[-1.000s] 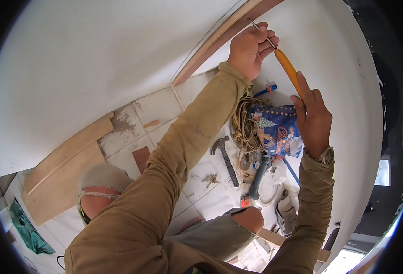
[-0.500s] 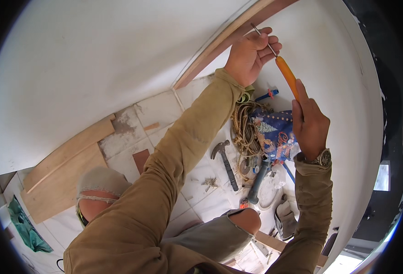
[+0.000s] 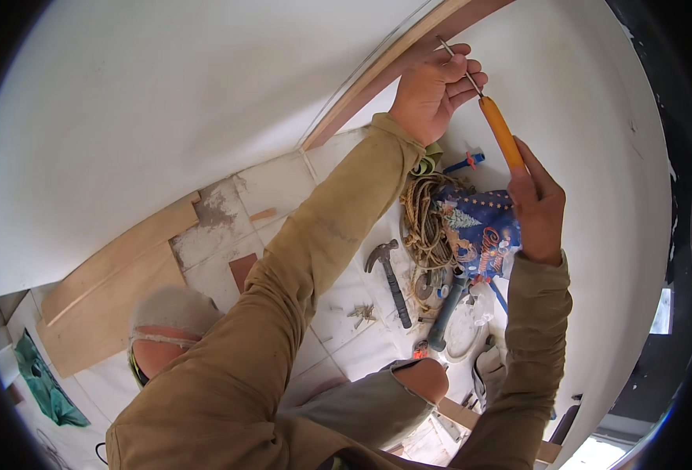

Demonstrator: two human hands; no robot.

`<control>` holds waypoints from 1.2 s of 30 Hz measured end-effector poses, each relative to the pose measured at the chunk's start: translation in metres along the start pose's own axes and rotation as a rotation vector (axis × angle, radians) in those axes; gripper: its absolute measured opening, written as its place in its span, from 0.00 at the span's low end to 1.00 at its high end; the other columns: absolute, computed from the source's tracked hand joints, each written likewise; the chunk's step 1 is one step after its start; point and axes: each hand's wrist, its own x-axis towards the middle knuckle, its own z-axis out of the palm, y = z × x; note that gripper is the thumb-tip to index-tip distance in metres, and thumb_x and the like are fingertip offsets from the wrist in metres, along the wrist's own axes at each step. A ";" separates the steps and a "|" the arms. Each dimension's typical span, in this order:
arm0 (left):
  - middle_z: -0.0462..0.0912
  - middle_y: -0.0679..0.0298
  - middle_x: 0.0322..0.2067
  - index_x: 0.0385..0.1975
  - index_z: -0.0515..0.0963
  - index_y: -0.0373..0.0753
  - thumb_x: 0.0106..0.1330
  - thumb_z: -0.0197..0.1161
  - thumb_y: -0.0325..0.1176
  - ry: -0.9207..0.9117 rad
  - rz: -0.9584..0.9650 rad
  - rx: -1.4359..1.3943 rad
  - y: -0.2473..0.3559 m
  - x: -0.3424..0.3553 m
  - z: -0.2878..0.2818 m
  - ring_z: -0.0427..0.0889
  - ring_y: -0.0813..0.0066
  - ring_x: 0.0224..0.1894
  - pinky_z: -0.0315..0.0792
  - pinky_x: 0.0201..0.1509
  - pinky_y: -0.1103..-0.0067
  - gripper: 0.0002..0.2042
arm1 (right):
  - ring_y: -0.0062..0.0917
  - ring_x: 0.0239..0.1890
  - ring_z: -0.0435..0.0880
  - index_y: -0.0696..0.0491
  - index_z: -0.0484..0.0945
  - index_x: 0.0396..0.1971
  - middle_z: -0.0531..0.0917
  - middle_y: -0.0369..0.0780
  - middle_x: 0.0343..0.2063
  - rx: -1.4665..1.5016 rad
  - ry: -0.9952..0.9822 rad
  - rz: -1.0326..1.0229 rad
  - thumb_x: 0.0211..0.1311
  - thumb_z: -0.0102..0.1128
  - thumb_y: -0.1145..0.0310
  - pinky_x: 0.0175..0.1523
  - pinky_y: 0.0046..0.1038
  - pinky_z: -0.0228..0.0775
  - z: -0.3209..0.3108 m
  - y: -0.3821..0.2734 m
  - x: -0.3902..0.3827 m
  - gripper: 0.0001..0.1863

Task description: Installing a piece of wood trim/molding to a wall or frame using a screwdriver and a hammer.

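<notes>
My left hand pinches the metal shaft of an orange-handled screwdriver, its other fingers curled loosely beside it. The shaft's tip meets the underside of a wooden strip along the white wall. My right hand grips the screwdriver handle from below. Under my hands lie a coil of rope, a blue printed bag and a blue tool with a red part.
A claw hammer, small loose fasteners, a long dark-grey tool, a glove and a round white object lie on the tiled floor. Plywood pieces and crumpled green material are at the left, beside my bent knees.
My right hand has turned on the handle, its fingers shifting and the wristwatch going out of sight. My left hand has moved slightly right and down, still on the shaft.
</notes>
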 end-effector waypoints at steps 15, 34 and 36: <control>0.81 0.61 0.42 0.54 0.72 0.36 0.73 0.61 0.34 0.016 -0.019 0.100 0.005 -0.004 0.004 0.84 0.64 0.46 0.75 0.61 0.66 0.14 | 0.18 0.16 0.71 0.52 0.74 0.65 0.73 0.32 0.21 -0.253 0.164 -0.461 0.73 0.59 0.65 0.22 0.24 0.67 0.021 0.002 -0.001 0.23; 0.79 0.61 0.39 0.54 0.69 0.37 0.75 0.57 0.31 0.004 0.063 -0.060 -0.002 0.003 0.002 0.82 0.63 0.45 0.76 0.58 0.66 0.13 | 0.12 0.20 0.67 0.52 0.73 0.66 0.71 0.29 0.24 0.266 -0.016 0.106 0.73 0.58 0.64 0.21 0.18 0.56 -0.004 -0.017 0.016 0.24; 0.78 0.63 0.37 0.53 0.70 0.37 0.74 0.57 0.31 0.084 0.154 -0.053 -0.005 0.008 0.010 0.80 0.66 0.42 0.76 0.56 0.67 0.12 | 0.14 0.20 0.68 0.51 0.72 0.67 0.73 0.31 0.27 0.112 0.002 0.072 0.72 0.59 0.65 0.21 0.20 0.59 -0.006 -0.023 0.017 0.25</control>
